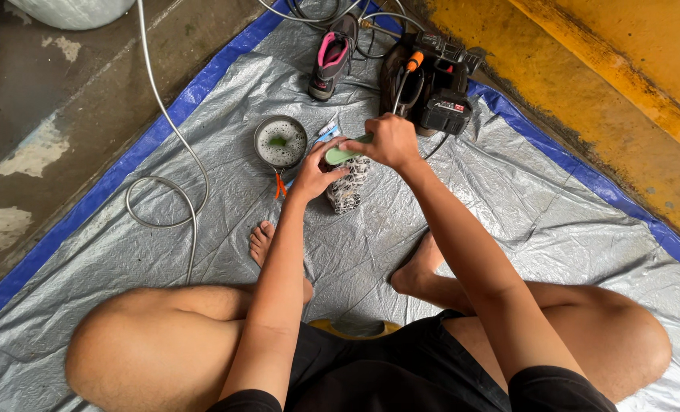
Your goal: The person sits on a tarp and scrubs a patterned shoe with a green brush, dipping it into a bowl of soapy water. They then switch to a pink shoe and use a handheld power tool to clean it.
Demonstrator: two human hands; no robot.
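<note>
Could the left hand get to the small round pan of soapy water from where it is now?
Probably yes. The pan sits on the tarp just beside the left hand, with nothing between them. But that hand is gripping the patterned shoe, so it would have to let go first.

Around me, item by item:

- Silver-grey woven plastic tarp with a blue border [507, 206], spread flat under my bare feet.
- Small round metal pan of soapy water with orange handle [280, 143], on the tarp ahead of my left foot.
- Grey and pink high-top shoe [331, 57], upright near the tarp's far edge.
- Black and red pressure washer unit [439, 95], to the right of that shoe.
- Thin grey looping hose [173, 152], trailing off onto the stained concrete floor [35, 114].
- Worn yellow painted slab [607, 76], far right.
</note>
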